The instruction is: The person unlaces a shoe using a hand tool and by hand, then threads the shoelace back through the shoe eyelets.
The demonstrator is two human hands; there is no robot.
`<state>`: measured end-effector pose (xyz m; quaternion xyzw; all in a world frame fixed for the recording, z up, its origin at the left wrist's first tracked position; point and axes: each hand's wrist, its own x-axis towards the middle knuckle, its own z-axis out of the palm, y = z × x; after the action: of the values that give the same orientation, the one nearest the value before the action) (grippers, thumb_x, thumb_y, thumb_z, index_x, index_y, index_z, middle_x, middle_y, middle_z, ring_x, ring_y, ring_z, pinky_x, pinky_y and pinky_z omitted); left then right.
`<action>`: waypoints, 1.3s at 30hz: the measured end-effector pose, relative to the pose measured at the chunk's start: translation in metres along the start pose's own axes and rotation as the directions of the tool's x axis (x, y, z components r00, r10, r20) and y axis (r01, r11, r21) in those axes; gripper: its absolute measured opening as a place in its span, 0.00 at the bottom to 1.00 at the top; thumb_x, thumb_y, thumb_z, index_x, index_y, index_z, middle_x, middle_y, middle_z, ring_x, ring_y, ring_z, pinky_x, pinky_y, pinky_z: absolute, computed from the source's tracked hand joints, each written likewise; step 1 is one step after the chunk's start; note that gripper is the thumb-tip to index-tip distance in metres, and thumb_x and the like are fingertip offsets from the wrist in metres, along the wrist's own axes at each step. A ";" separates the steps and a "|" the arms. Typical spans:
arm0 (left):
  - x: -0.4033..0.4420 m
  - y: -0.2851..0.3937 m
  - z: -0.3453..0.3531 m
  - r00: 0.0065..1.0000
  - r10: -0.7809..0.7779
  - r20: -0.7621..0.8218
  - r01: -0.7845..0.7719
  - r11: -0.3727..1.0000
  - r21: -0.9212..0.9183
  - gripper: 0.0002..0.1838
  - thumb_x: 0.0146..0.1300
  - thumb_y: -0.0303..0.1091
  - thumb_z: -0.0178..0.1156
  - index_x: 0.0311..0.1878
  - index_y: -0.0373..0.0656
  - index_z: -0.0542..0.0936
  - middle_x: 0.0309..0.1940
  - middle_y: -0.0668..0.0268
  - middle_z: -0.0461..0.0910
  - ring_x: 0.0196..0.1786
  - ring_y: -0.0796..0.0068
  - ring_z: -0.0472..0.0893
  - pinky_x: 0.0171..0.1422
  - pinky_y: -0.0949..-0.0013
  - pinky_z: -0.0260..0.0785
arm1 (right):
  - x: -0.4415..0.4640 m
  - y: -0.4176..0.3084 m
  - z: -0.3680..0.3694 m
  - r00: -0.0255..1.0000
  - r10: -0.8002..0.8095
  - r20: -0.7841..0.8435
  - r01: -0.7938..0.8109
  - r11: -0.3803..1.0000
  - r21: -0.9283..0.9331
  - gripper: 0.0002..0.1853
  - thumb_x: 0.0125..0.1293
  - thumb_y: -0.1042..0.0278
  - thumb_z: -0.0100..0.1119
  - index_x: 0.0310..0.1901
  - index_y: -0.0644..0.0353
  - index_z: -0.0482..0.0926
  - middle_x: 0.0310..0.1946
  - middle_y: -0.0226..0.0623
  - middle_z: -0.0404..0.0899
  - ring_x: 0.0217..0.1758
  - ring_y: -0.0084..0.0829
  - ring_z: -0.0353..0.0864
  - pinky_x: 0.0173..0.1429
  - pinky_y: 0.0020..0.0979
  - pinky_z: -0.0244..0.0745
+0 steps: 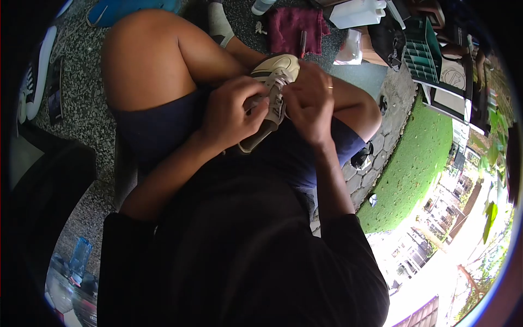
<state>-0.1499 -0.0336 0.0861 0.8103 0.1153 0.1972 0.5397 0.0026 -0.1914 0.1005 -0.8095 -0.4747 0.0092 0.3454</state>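
Note:
A cream and brown sneaker [265,126] lies across my lap, its pale toe pointing away from me and its dark heel nearer my body. My left hand [234,111] is at the shoe's left side, fingers curled in toward the laces. From the right, my right hand [311,103] bends over the laces [278,79], its thumb and fingers pressed together. A ring shows on one finger of this hand. Whatever lies between the fingertips of either hand is too small to make out.
Beyond my crossed legs lie a maroon cloth [294,27], a white plastic container [358,13] and a green crate [422,54]. A dark shoe [42,73] and a phone [56,103] are at the left. Grass [414,158] is on the right.

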 end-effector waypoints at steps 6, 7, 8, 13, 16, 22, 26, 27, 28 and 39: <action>0.008 -0.003 0.004 0.999 0.021 0.040 -0.031 0.960 0.277 0.19 0.68 0.26 0.66 0.61 0.33 0.83 0.49 0.49 0.87 0.48 0.47 0.88 0.54 0.53 0.82 | -0.018 -0.002 0.026 0.984 0.153 0.097 -0.150 0.988 -0.037 0.10 0.63 0.65 0.75 0.45 0.54 0.95 0.72 0.52 0.78 0.79 0.58 0.70 0.80 0.54 0.66; 0.007 -0.005 0.005 0.996 0.058 0.066 -0.077 0.942 0.327 0.20 0.69 0.25 0.65 0.63 0.32 0.82 0.49 0.49 0.87 0.49 0.46 0.88 0.55 0.53 0.82 | -0.020 -0.002 0.028 0.982 0.147 0.120 -0.141 0.988 -0.059 0.11 0.63 0.65 0.74 0.47 0.53 0.95 0.75 0.53 0.74 0.81 0.60 0.68 0.81 0.54 0.65; 0.006 -0.005 0.006 0.995 0.065 0.072 -0.085 0.941 0.328 0.20 0.69 0.25 0.65 0.63 0.32 0.82 0.49 0.49 0.87 0.49 0.46 0.88 0.55 0.53 0.82 | -0.022 -0.002 0.030 0.980 0.142 0.141 -0.132 0.988 -0.082 0.13 0.64 0.64 0.74 0.49 0.53 0.95 0.78 0.54 0.71 0.82 0.61 0.66 0.82 0.53 0.64; 0.005 -0.003 0.008 0.993 0.077 0.090 -0.106 0.916 0.387 0.16 0.71 0.26 0.62 0.60 0.33 0.83 0.52 0.53 0.83 0.52 0.51 0.86 0.57 0.53 0.81 | -0.029 -0.008 0.054 0.964 0.260 0.062 -0.261 0.965 0.019 0.14 0.64 0.64 0.74 0.51 0.54 0.94 0.81 0.58 0.65 0.85 0.64 0.61 0.86 0.55 0.60; 0.004 -0.006 0.008 0.987 0.098 0.128 -0.144 0.897 0.418 0.18 0.71 0.26 0.62 0.63 0.33 0.82 0.55 0.53 0.82 0.54 0.51 0.85 0.58 0.53 0.81 | -0.030 -0.009 0.054 0.958 0.285 0.035 -0.286 0.957 0.046 0.15 0.64 0.65 0.74 0.52 0.54 0.94 0.82 0.58 0.64 0.86 0.63 0.58 0.86 0.54 0.59; 0.003 -0.006 0.007 0.984 0.103 0.147 -0.165 0.839 0.518 0.26 0.67 0.24 0.63 0.69 0.32 0.80 0.67 0.45 0.80 0.59 0.44 0.86 0.62 0.52 0.82 | -0.035 -0.003 0.052 0.965 0.262 0.006 -0.261 0.956 0.134 0.10 0.63 0.70 0.74 0.45 0.60 0.94 0.81 0.55 0.66 0.85 0.62 0.60 0.85 0.53 0.61; -0.003 0.000 0.011 0.964 -0.162 0.211 0.045 0.881 0.471 0.29 0.66 0.25 0.63 0.71 0.31 0.78 0.73 0.41 0.76 0.58 0.40 0.87 0.61 0.49 0.83 | -0.039 -0.017 0.028 0.974 0.213 -0.080 -0.213 0.977 0.015 0.05 0.61 0.73 0.74 0.39 0.61 0.92 0.76 0.52 0.73 0.84 0.62 0.62 0.85 0.54 0.61; -0.006 -0.003 0.013 0.973 -0.123 0.193 0.017 0.879 0.476 0.28 0.67 0.26 0.64 0.71 0.31 0.78 0.73 0.38 0.76 0.54 0.40 0.88 0.58 0.50 0.84 | -0.041 -0.021 0.017 0.974 0.191 -0.123 -0.198 0.979 -0.047 0.04 0.60 0.74 0.74 0.37 0.61 0.91 0.75 0.51 0.75 0.83 0.61 0.63 0.85 0.54 0.60; -0.007 -0.004 0.014 0.981 -0.084 0.176 -0.012 0.877 0.481 0.28 0.68 0.27 0.64 0.71 0.30 0.77 0.72 0.35 0.75 0.51 0.40 0.90 0.55 0.50 0.86 | -0.044 -0.028 0.001 0.974 0.192 -0.124 -0.205 0.974 -0.101 0.04 0.61 0.74 0.74 0.37 0.60 0.91 0.74 0.50 0.76 0.83 0.61 0.64 0.85 0.54 0.60; -0.010 -0.007 0.028 0.993 -0.083 0.086 0.045 0.927 0.373 0.26 0.68 0.23 0.60 0.69 0.29 0.79 0.70 0.38 0.78 0.59 0.38 0.86 0.64 0.50 0.82 | -0.282 0.072 -0.202 0.717 0.494 -0.492 -0.697 0.514 -0.500 0.03 0.69 0.72 0.74 0.38 0.60 0.90 0.65 0.45 0.84 0.69 0.47 0.82 0.72 0.46 0.76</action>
<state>-0.1459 -0.0576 0.0679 0.9023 0.1496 0.1131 0.3882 -0.0282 -0.5439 0.1249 -0.9814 -0.0796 -0.1560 0.0784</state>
